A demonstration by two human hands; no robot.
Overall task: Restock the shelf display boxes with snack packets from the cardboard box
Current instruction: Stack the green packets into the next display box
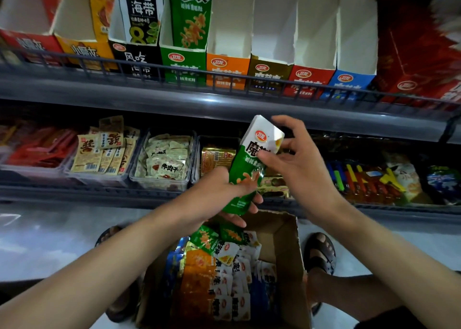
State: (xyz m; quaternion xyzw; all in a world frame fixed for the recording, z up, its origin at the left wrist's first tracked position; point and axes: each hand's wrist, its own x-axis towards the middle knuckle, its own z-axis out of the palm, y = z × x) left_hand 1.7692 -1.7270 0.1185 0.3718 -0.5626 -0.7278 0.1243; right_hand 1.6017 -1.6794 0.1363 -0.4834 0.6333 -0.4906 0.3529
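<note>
The left hand (pixel 219 189) grips the lower end of a small bundle of green snack packets (pixel 249 169), fingers curled round it from behind. The bundle stands nearly upright, leaning slightly toward one o'clock, just right of the middle of the view. The right hand (pixel 306 169) holds the bundle's white top, thumb pressed on the front face and fingers arched over the upper edge and right side.

The bundle is held in front of the lower shelf and above the open cardboard box (pixel 284 234), which sits on the floor at six o'clock. Inside the box lie more packets: loose green ones (pixel 212 236) at the far end, an orange stack (pixel 199 274) on the left, a blue row (pixel 174 261) beside it, and white-ended ones (pixel 234 278) in the middle.

At twelve o'clock, the upper shelf carries a row of display boxes behind a wire rail. The green display box (pixel 183 64) has one tall green packet standing in it. To its right the orange (pixel 227 72), brown (pixel 269 75), red (pixel 309 81) and blue (pixel 346 84) display boxes show only white inner walls. To its left stands a black display box (pixel 136 59).

At nine o'clock, clear trays (pixel 162 181) on the lower shelf hold small wrapped snacks. A sandalled foot (pixel 321 251) stands just right of the cardboard box.
</note>
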